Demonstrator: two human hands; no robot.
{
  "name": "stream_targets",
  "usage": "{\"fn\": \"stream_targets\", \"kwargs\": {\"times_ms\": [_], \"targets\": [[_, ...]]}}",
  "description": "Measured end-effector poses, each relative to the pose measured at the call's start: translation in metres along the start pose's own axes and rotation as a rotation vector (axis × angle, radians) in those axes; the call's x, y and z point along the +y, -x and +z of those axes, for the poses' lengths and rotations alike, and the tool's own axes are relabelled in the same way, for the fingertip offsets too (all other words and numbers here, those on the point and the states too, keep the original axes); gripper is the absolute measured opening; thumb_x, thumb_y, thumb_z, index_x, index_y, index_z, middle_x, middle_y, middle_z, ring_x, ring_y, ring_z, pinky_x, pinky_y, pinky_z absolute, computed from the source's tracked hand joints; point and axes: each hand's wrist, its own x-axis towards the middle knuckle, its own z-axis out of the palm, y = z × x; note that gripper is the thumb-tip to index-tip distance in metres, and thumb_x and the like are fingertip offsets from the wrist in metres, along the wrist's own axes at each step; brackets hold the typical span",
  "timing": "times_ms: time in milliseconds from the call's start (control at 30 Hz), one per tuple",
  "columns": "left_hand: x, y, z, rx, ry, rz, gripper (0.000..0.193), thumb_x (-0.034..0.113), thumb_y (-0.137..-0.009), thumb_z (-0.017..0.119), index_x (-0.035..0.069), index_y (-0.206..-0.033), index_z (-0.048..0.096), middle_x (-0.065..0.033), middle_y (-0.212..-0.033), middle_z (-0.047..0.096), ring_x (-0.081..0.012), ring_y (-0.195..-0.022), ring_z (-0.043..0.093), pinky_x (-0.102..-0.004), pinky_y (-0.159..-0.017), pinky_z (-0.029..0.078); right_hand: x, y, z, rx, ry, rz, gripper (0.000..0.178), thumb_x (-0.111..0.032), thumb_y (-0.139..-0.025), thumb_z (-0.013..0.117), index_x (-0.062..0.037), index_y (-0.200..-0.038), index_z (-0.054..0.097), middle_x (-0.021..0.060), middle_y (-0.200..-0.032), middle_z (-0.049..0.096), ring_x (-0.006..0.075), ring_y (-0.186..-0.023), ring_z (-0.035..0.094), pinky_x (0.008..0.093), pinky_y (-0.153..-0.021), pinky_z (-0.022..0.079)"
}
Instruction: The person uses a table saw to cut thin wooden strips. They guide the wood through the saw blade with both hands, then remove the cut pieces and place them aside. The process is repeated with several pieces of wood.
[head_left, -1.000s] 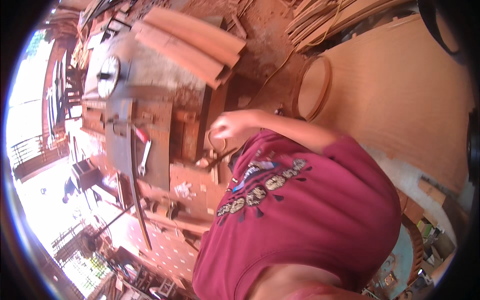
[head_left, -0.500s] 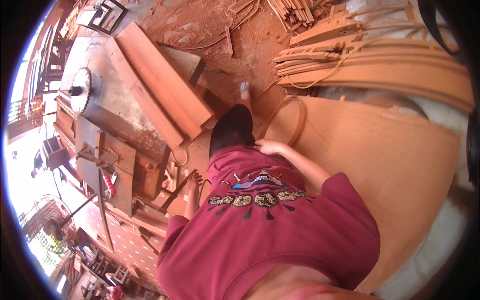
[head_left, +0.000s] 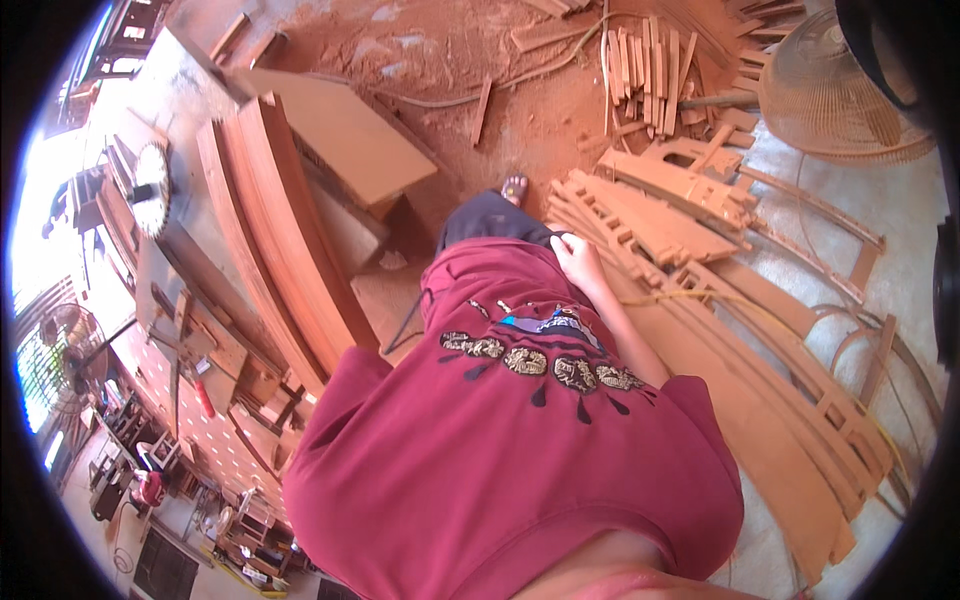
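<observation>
My right hand [head_left: 578, 260] is at my waist, beside the hem of my maroon shirt [head_left: 480, 420]. Its fingers are closed on the dark fabric of my shorts [head_left: 490, 220]. Of my left arm only the sleeve shows; the left hand is out of sight. To my left, long reddish planks [head_left: 285, 230] lie side by side, sloping across the saw table. A round toothed saw blade [head_left: 150, 190] stands upright to the left of them.
A flat board [head_left: 345, 130] lies beyond the planks. At right are stacked wooden frame parts [head_left: 760, 400] with a yellow cable [head_left: 740, 300] across them. A large fan [head_left: 835, 95] stands far right, near a heap of offcuts [head_left: 650, 70]. Reddish sawdust covers the floor ahead.
My view has shifted along the workshop; the large panel at right has gone from sight and the fan has come in. My left hand has left view. My right hand stays at my shorts.
</observation>
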Motion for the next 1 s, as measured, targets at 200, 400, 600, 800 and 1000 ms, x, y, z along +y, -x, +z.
{"fn": "stream_targets", "kwargs": {"times_ms": [200,400,600,800,1000], "targets": [[0.169,-0.059,0.07,-0.005,0.02,0.144,0.023,0.02,-0.096,0.059,0.004,-0.106,0.072,-0.0049,-0.083,0.07,-0.0159,-0.068,0.063,-0.0307,-0.061,0.049,-0.065,-0.142,-0.084,-0.509,0.418,0.124,0.059,-0.06,-0.094,0.058,-0.0056,-0.108,0.074,0.0262,-0.108,0.073,0.0425,-0.107,0.07,0.0509,-0.092,0.055],[0.304,-0.115,0.095,0.022,0.015,0.19,0.021,0.019,-0.095,0.059,0.004,-0.102,0.072,-0.005,-0.081,0.07,-0.0156,-0.067,0.063,-0.0309,-0.06,0.049,-0.057,-0.303,-0.096,-0.919,0.583,-0.112,0.075,-0.068,-0.094,0.052,-0.0013,-0.123,0.072,0.0237,-0.124,0.07,0.0395,-0.116,0.068,0.0475,-0.101,0.052],[0.398,-0.151,0.12,0.068,-0.048,0.204,0.02,0.018,-0.095,0.059,0.003,-0.098,0.072,-0.005,-0.079,0.07,-0.0153,-0.066,0.062,-0.031,-0.06,0.048,-0.075,-0.482,-0.136,-0.78,0.194,-0.292,0.055,-0.051,-0.099,0.057,0.0006,-0.103,0.076,0.0246,-0.097,0.075,0.0393,-0.091,0.072,0.0467,-0.085,0.054],[0.498,-0.204,0.131,0.036,-0.074,0.296,0.019,0.017,-0.094,0.06,0.003,-0.094,0.073,-0.0051,-0.077,0.069,-0.015,-0.064,0.062,-0.0311,-0.059,0.048,-0.13,-0.564,-0.168,-0.607,0.012,-0.339,0.05,-0.046,-0.099,0.061,0.0012,-0.089,0.075,0.0214,-0.08,0.073,0.0353,-0.075,0.072,0.0468,-0.074,0.054],[0.696,-0.272,0.095,-0.035,-0.415,0.423,0.021,0.016,-0.089,0.065,-0.002,-0.086,0.074,-0.014,-0.077,0.074,-0.0186,-0.073,0.071,-0.0365,-0.066,0.052,-0.152,-0.614,-0.195,-0.172,-0.166,-0.122,0.043,-0.045,-0.098,0.064,-0.0043,-0.085,0.074,0.0211,-0.08,0.071,0.0411,-0.077,0.071,0.0506,-0.071,0.053]]}}
